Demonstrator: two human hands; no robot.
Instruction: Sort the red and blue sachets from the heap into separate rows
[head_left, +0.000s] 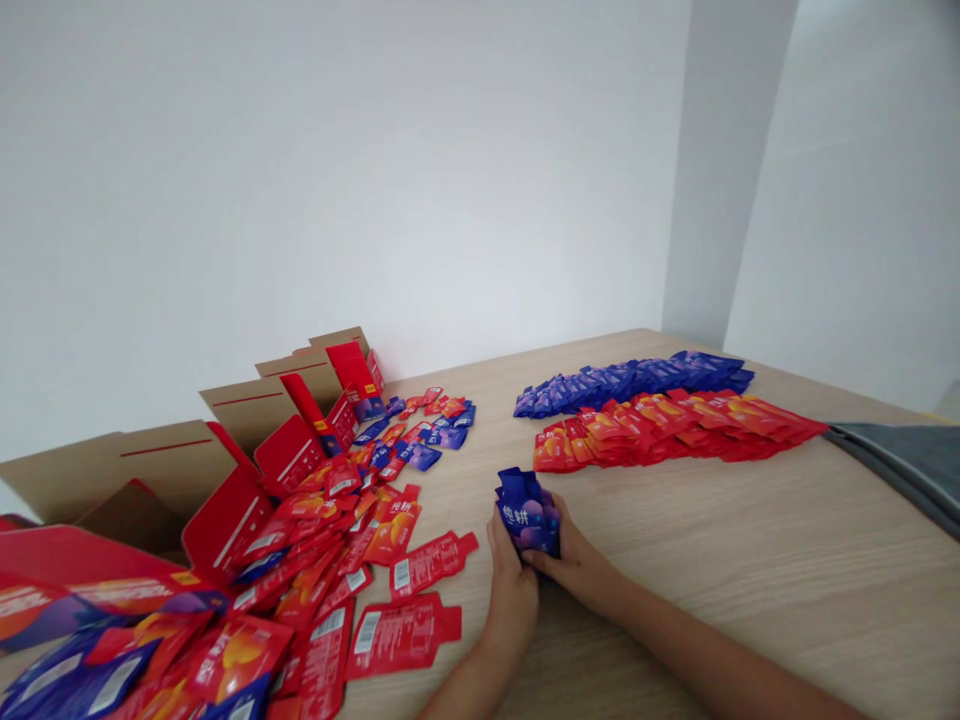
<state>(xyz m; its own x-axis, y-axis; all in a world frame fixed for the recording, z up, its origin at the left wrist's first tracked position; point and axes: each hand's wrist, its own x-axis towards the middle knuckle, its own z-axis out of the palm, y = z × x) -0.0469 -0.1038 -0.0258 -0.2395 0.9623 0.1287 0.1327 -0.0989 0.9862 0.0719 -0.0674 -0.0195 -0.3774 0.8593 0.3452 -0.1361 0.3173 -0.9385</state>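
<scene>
A small stack of blue pouches [529, 512] with purple fruit pictures and white lettering is held upright over the table, caps up. My left hand [510, 572] grips its left side, while my right hand [564, 548] wraps the right side with the thumb across the lower front. Behind the hands lie a long overlapping row of red pouches [660, 430] and, farther back, a similar row of blue pouches [630, 384]. To the left, loose red pouches [409, 625] lie flat, several with barcodes showing.
Open red cartons [232, 500] with brown flaps stand along the left side, beside a mixed heap of red and blue pouches [330, 560]. A dark grey fabric item [907, 465] lies at the table's right edge. A white wall [450, 180] rises behind the wooden table [750, 540].
</scene>
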